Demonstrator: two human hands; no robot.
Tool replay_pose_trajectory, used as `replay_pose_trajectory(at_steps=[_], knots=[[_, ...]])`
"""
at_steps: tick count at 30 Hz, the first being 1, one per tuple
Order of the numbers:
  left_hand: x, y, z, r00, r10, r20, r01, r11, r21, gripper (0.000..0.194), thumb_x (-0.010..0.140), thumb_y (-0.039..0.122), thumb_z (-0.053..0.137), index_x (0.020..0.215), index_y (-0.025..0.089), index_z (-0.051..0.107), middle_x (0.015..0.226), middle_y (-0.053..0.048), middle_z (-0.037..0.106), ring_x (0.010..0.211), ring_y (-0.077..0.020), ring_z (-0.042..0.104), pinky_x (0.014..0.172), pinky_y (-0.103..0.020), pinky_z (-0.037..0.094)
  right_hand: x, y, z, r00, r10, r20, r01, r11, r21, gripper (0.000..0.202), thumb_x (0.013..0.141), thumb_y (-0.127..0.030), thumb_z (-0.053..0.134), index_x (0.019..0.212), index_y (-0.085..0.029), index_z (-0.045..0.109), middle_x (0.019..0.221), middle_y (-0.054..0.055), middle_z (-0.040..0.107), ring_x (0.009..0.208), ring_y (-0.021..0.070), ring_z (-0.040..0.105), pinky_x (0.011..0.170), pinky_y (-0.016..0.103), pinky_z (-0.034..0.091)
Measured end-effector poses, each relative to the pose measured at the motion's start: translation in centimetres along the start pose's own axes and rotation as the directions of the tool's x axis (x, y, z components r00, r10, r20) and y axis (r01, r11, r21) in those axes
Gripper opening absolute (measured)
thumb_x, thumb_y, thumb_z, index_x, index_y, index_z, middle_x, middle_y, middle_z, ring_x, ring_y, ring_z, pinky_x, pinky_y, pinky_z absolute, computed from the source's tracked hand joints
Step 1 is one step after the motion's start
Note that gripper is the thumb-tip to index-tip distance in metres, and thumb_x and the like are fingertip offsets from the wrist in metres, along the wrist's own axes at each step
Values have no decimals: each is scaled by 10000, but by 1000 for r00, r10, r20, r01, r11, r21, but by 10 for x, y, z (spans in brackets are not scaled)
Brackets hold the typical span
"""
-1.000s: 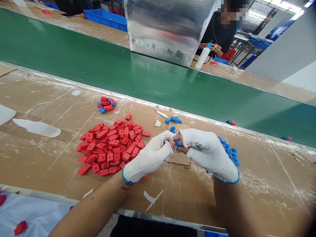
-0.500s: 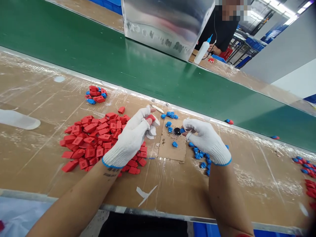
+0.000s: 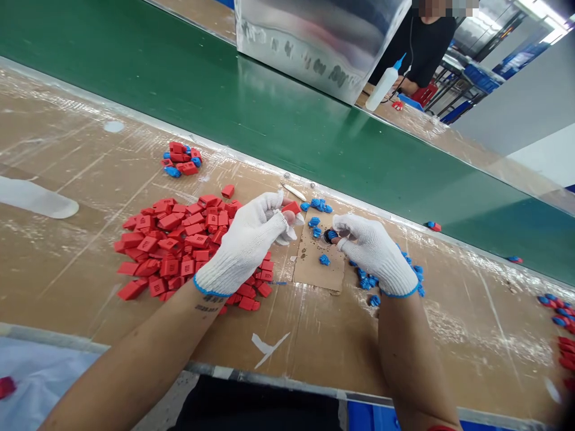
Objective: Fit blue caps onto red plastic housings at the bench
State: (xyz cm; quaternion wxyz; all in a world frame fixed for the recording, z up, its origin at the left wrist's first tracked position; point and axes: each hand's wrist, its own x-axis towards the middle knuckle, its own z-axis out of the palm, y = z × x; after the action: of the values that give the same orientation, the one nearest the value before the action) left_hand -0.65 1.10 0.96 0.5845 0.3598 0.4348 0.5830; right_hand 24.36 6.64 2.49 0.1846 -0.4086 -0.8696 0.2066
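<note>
Above a covered desk [image 3: 341,335], a gloved left hand [image 3: 249,236] keeps a narrow pinch grip on a red block [image 3: 291,208], beside a pile of red blocks [image 3: 175,245]. The right hand [image 3: 372,251], its grip nearly closed, holds a small blue piece [image 3: 333,234] at a dark round pot [image 3: 327,237] on a cardboard sheet [image 3: 314,274]. The step appears to be dabbing the blue piece, though contact is unclear; the next move likely calls for a clean lift past the rim.
</note>
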Motion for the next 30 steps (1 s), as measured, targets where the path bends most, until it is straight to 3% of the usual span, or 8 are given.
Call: replay_pose_trajectory(at_steps=[6,16,23,30], knots=[[2,0,0,1000,23,-5,-23,999,-31,149,926,284,757,999,180,680,941,-45,768,686,-89,638,607,-204,538,-4,2,-6,998,58,-11,-58,998,-13,162,803,-86,568,850,-238,540,807,-18,592,726,156,503,681,295,393],[3,-1,1,999,-24,48,27,997,-77,130,969,276,719,1033,165,695,952,-59,773,681,-83,631,607,-187,538,-6,8,-9,990,141,12,-141,990,-8,136,848,-162,579,960,-239,567,935,27,711,722,172,601,707,321,453],[2,-5,-2,996,-6,92,10,999,-41,109,978,270,716,1008,168,694,785,-20,713,698,-97,645,657,-189,547,-6,4,-8,994,105,-9,-105,993,-60,135,836,-155,554,917,-244,494,964,28,703,731,160,541,700,313,422],[4,-5,0,995,-11,95,14,999,-33,105,951,231,727,1011,156,682,844,-18,705,703,-88,639,623,-181,541,-5,4,-7,994,106,-4,-106,992,-67,179,774,-143,538,920,-241,506,927,18,681,721,155,522,697,307,402]])
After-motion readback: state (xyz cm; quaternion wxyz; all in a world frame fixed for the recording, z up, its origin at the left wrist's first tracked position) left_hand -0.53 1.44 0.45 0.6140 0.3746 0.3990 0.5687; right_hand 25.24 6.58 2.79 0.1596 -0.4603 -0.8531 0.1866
